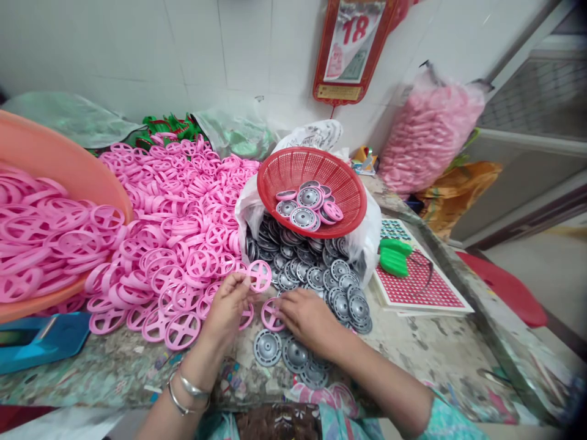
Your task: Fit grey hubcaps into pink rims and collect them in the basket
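Observation:
My left hand (229, 302) pinches a pink plastic wheel ring (260, 276) with crossed spokes between thumb and fingers. Just to the right, my right hand (305, 318) is closed with its fingertips on the edge of a second pink ring (271, 315); its palm side is hidden. Grey wheel-cover discs (268, 347) lie on the table under and in front of the right hand. More grey discs (315, 277) spill from a white sack behind it. A big heap of pink rings (183, 244) spreads to the left of my left hand.
A red basket (355, 211) with several assembled pink-and-grey wheels rests on the sack. An orange tub (107, 177) of pink rings and a blue tape dispenser (50, 345) stand left. Sticker sheets (426, 290) with a green piece (394, 258) on top lie right, near the raised table edge.

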Motion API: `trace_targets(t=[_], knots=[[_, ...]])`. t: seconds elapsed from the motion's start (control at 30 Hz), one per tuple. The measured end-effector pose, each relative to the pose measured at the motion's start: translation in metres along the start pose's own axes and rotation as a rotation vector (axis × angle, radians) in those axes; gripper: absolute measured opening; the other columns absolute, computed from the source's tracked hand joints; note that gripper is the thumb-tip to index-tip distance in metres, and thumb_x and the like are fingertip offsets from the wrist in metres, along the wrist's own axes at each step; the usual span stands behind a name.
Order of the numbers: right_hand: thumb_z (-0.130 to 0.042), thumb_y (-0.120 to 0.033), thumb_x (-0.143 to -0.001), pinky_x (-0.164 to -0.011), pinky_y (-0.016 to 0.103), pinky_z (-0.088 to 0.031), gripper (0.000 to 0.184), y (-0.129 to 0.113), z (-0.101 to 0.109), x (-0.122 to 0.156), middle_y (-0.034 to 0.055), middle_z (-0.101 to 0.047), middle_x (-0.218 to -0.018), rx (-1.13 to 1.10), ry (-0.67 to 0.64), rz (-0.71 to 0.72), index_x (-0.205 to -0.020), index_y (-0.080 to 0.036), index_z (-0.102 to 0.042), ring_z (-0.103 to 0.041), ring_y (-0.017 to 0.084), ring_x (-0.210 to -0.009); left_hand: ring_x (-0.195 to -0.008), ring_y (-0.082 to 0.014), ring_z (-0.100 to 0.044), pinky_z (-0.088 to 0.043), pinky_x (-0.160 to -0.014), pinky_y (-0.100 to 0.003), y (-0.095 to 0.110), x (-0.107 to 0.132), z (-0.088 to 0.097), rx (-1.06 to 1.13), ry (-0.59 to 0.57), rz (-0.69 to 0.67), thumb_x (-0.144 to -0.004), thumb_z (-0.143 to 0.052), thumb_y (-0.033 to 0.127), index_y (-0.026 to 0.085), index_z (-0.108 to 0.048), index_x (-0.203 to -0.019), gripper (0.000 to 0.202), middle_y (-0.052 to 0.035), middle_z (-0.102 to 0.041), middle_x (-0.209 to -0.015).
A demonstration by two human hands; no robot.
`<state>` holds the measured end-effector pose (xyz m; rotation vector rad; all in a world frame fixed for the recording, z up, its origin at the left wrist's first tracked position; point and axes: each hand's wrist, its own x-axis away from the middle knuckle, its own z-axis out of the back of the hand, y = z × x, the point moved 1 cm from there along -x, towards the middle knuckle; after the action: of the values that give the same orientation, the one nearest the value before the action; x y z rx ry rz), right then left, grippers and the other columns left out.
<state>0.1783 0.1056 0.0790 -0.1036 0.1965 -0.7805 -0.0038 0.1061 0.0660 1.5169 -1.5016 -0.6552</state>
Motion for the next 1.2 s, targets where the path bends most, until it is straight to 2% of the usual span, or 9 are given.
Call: trace_targets(t=[0.1, 0.23, 0.33, 0.53, 0.63, 0.77, 0.83, 0.97, 1.2], knots=[[-0.044, -0.023, -0.093, -0.081, 0.034, -0.041, 0.027, 0.012, -0.002, -0.013, 0.0109, -0.064, -0.102, 0.115, 0.082, -0.152, -0.113, -0.017, -0.061, -0.054, 0.021, -0.092, -0.066, -0.0133, -0.064, -0.053, -0.065, -0.027, 0.000, 0.003, -0.004, 0.177, 0.009, 0.102, -0.065, -0.076, 0.020, 0.017, -0.056, -0.078, 0.023, 0.0018, -0.066, -0.072], [-0.046, -0.021, -0.090, -0.075, 0.037, -0.040, 0.027, 0.023, -0.011, -0.030, 0.0144, -0.063, -0.097, 0.242, 0.094, -0.279, -0.111, -0.013, -0.061, -0.053, 0.025, -0.089, -0.066, -0.0143, -0.067, -0.055, -0.066, -0.029, -0.003, 0.005, -0.005, 0.258, 0.032, 0.158, -0.071, -0.070, 0.012, 0.017, -0.054, -0.080, 0.019, 0.0014, -0.067, -0.070], [-0.047, -0.017, -0.089, -0.073, 0.037, -0.038, 0.022, 0.025, -0.019, -0.036, 0.0150, -0.062, -0.091, 0.285, 0.120, -0.262, -0.102, -0.012, -0.064, -0.052, 0.025, -0.085, -0.067, -0.0144, -0.068, -0.056, -0.065, -0.028, -0.003, 0.006, -0.004, 0.279, 0.047, 0.170, -0.074, -0.066, 0.009, 0.017, -0.054, -0.081, 0.016, 0.0004, -0.068, -0.071], [-0.042, -0.016, -0.091, -0.071, 0.035, -0.036, 0.032, 0.036, -0.010, -0.032, 0.0126, -0.064, -0.081, 0.290, 0.255, -0.220, -0.117, -0.011, -0.061, -0.054, 0.023, -0.079, -0.065, -0.0143, -0.068, -0.057, -0.065, -0.029, -0.004, 0.005, -0.001, 0.307, 0.087, 0.201, -0.076, -0.064, 0.008, 0.016, -0.055, -0.081, 0.014, -0.0011, -0.068, -0.072], [-0.044, -0.019, -0.090, -0.073, 0.034, -0.039, 0.030, 0.039, 0.005, -0.027, 0.0106, -0.066, -0.081, 0.170, 0.384, -0.232, -0.111, -0.013, -0.064, -0.056, 0.022, -0.079, -0.066, -0.0143, -0.068, -0.057, -0.067, -0.029, -0.008, 0.004, -0.003, 0.321, 0.083, 0.217, -0.076, -0.064, 0.008, 0.016, -0.055, -0.081, 0.012, -0.0012, -0.068, -0.071], [-0.041, -0.020, -0.092, -0.079, 0.030, -0.045, 0.027, 0.026, 0.017, -0.026, 0.0075, -0.066, -0.097, -0.359, 0.628, -0.268, -0.109, -0.016, -0.061, -0.060, 0.018, -0.088, -0.069, -0.0147, -0.068, -0.056, -0.070, -0.029, -0.011, 0.005, -0.010, 0.321, 0.030, 0.203, -0.076, -0.064, 0.008, 0.016, -0.056, -0.086, 0.015, -0.0020, -0.069, -0.077], [-0.040, -0.021, -0.092, -0.081, 0.029, -0.047, 0.026, 0.016, 0.016, -0.028, 0.0064, -0.065, -0.100, -0.548, 0.684, -0.285, -0.110, -0.019, -0.060, -0.060, 0.017, -0.091, -0.073, -0.0153, -0.068, -0.056, -0.071, -0.030, -0.012, 0.006, -0.015, 0.320, -0.004, 0.202, -0.076, -0.065, 0.010, 0.016, -0.056, -0.087, 0.015, -0.0027, -0.069, -0.081], [-0.040, -0.020, -0.092, -0.079, 0.031, -0.047, 0.027, 0.002, 0.009, -0.032, 0.0072, -0.062, -0.092, -0.516, 0.626, -0.199, -0.110, -0.019, -0.060, -0.058, 0.018, -0.088, -0.076, -0.0148, -0.067, -0.056, -0.073, -0.030, -0.011, 0.011, -0.024, 0.328, -0.070, 0.206, -0.076, -0.067, 0.013, 0.017, -0.057, -0.090, 0.017, -0.0022, -0.069, -0.086], [-0.043, -0.020, -0.092, -0.078, 0.035, -0.047, 0.028, 0.003, 0.016, -0.026, 0.0086, -0.055, -0.094, -0.355, 0.684, -0.182, -0.116, -0.019, -0.059, -0.054, 0.020, -0.088, -0.067, -0.0130, -0.065, -0.055, -0.066, -0.028, -0.001, 0.022, -0.033, 0.304, -0.143, 0.206, -0.074, -0.070, 0.017, 0.017, -0.057, -0.087, 0.018, -0.0003, -0.068, -0.081]])
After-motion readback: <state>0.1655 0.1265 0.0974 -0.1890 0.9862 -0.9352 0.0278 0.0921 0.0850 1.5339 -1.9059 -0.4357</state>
